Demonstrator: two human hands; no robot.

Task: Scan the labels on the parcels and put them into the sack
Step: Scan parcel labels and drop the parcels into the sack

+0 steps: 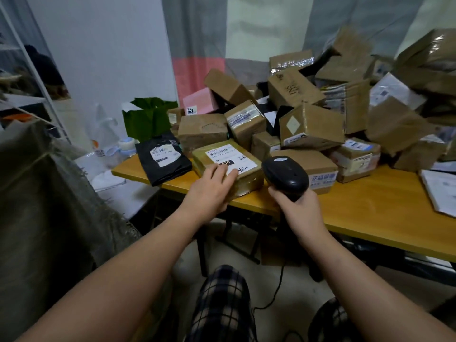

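Here the left hand [212, 185] lies flat on the label-up parcel [229, 157]; the right hand [300, 209] grips the scanner [286, 172], head toward 11 o'clock

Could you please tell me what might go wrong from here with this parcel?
The left hand covers part of the label on the flat parcel, so the scanner in the right hand may misread it. The parcel sits at the table edge and could slip off. The heaped boxes behind look unsteady and might tumble.

Head-worn camera looks forward and down, close over the table [370, 208] edge
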